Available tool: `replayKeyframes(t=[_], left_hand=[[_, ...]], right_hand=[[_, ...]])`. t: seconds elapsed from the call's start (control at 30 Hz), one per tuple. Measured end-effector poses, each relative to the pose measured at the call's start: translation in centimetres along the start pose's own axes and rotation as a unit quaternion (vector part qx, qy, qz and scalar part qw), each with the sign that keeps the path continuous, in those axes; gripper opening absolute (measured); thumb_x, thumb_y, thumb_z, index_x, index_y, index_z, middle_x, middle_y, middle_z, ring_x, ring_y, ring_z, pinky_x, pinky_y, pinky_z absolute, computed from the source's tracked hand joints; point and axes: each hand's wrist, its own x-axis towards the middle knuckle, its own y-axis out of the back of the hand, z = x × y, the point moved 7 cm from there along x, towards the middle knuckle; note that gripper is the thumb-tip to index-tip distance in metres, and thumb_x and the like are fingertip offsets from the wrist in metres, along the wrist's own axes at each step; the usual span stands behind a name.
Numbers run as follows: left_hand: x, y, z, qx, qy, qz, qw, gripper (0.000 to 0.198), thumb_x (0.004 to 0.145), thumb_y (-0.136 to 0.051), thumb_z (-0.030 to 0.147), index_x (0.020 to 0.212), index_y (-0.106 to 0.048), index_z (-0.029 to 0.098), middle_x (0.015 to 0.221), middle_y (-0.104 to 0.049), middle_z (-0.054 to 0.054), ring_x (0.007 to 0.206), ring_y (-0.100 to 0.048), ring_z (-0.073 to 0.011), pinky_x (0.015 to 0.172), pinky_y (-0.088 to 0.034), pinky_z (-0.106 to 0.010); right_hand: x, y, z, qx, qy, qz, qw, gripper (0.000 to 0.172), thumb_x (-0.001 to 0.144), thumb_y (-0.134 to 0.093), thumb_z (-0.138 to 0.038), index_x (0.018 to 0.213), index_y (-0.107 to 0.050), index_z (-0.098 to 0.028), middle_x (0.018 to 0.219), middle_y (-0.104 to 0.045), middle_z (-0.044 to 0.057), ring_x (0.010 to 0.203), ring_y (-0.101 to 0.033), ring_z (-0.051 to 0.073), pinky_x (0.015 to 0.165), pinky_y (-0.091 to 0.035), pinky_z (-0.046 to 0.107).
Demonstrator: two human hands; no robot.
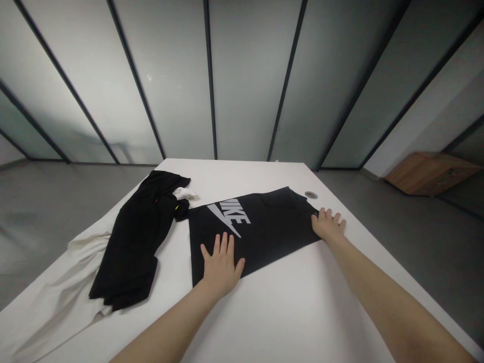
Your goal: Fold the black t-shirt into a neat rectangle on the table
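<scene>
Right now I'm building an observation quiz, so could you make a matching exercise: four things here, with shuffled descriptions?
1. left hand
2. right hand
3. NIKE print
4. white cloth

A. at the flat black garment's right end
B. partly under the black garment pile
C. just below the NIKE print
D. light grey, on dark fabric

Pairs: 1-C, 2-A, 3-D, 4-B

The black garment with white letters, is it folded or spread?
Folded, lying flat: the black garment has a straight far edge that cuts its printed letters.

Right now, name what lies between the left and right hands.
The black printed garment spans the stretch between left hand and right hand, in the head view.
</scene>
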Motion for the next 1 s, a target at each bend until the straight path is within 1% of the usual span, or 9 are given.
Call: replayKeyframes(t=[0.07,0.13,0.27,0.37,0.43,0.53,0.73,0.87,1.0], left_hand=[[0.1,-0.2,-0.1,0.008,0.001,0.0,1.0,0.076,0.104,-0.029,0.059,0.169,-0.027,0.019,0.175,-0.021,-0.013,0.162,-0.015,-0.0435,0.118,-0.012,-0.083],[0.1,-0.2,-0.1,0.014,0.001,0.001,1.0,0.076,0.105,-0.03,0.058,0.169,-0.027,0.019,0.175,-0.021,-0.013,0.162,-0.014,-0.0442,0.118,-0.013,-0.083],[-0.1,0.1,0.0,0.004,0.0,0.001,1.0,0.075,0.105,-0.034,0.055,0.169,-0.028,0.017,0.175,-0.022,-0.015,0.161,-0.015,-0.045,0.118,-0.011,-0.083],[-0.2,0.7,0.2,-0.017,0.004,-0.001,1.0,0.073,0.104,-0.04,0.054,0.168,-0.032,0.02,0.174,-0.024,-0.015,0.16,-0.017,-0.0467,0.118,-0.008,-0.084],[-0.2,1.0,0.3,-0.031,0.009,0.0,0.999,0.073,0.103,-0.044,0.053,0.167,-0.035,0.022,0.174,-0.025,-0.016,0.16,-0.018,-0.0488,0.117,-0.006,-0.085],[-0.2,1.1,0.2,-0.05,0.013,0.003,0.999,0.073,0.101,-0.047,0.053,0.167,-0.037,0.022,0.173,-0.027,-0.018,0.159,-0.017,-0.0512,0.115,-0.005,-0.087],[-0.2,0.9,-0.2,-0.068,0.013,0.005,0.998,0.074,0.1,-0.048,0.055,0.166,-0.037,0.022,0.173,-0.027,-0.019,0.159,-0.016,-0.0522,0.114,-0.005,-0.088],[-0.2,1.1,-0.1,-0.08,0.015,0.007,0.997,0.075,0.1,-0.05,0.055,0.166,-0.038,0.022,0.173,-0.026,-0.019,0.159,-0.016,-0.0529,0.114,-0.004,-0.088],[-0.3,1.1,-0.1,-0.082,0.017,-0.001,0.996,0.075,0.1,-0.05,0.055,0.166,-0.038,0.022,0.173,-0.026,-0.018,0.159,-0.015,-0.0516,0.115,-0.001,-0.087]], right_hand=[[-2.2,1.3,-2.7,-0.007,0.019,0.036,0.999,0.066,0.108,-0.027,-0.041,0.16,-0.04,-0.003,0.169,-0.033,0.026,0.155,-0.022,0.052,0.121,-0.018,0.071],[-6.2,2.0,-7.4,0.003,0.122,0.055,0.991,0.064,0.109,-0.027,-0.039,0.161,-0.041,-0.005,0.17,-0.032,0.023,0.157,-0.021,0.048,0.122,-0.019,0.068],[-16.9,0.6,-16.4,0.064,0.36,-0.028,0.93,0.065,0.109,-0.027,-0.045,0.166,-0.036,-0.014,0.173,-0.03,0.013,0.16,-0.025,0.034,0.128,-0.021,0.053],[-20.7,-0.4,-18.2,0.091,0.405,-0.059,0.908,0.071,0.108,-0.029,-0.055,0.167,-0.035,-0.015,0.175,-0.025,0.012,0.162,-0.021,0.034,0.13,-0.019,0.051],[-19.5,-0.9,-17.2,0.091,0.374,-0.066,0.921,0.072,0.108,-0.029,-0.056,0.167,-0.034,-0.014,0.175,-0.025,0.013,0.162,-0.021,0.034,0.13,-0.02,0.052],[-14.2,-1.2,-13.9,0.069,0.297,-0.058,0.951,0.072,0.108,-0.028,-0.052,0.167,-0.033,-0.012,0.173,-0.028,0.015,0.161,-0.024,0.035,0.129,-0.021,0.054],[-4.2,-1.4,-3.9,0.008,0.139,-0.038,0.99,0.07,0.108,-0.025,-0.047,0.163,-0.037,-0.005,0.171,-0.033,0.021,0.157,-0.031,0.04,0.125,-0.026,0.055],[-0.8,-1.3,1.4,-0.014,0.091,-0.013,0.996,0.067,0.107,-0.024,-0.041,0.159,-0.041,-0.002,0.164,-0.042,0.025,0.149,-0.039,0.043,0.119,-0.034,0.056],[0.8,-1.0,3.1,-0.001,0.06,-0.03,0.998,0.059,0.106,-0.027,-0.037,0.145,-0.055,-0.003,0.146,-0.056,0.029,0.136,-0.051,0.044,0.108,-0.042,0.06]])
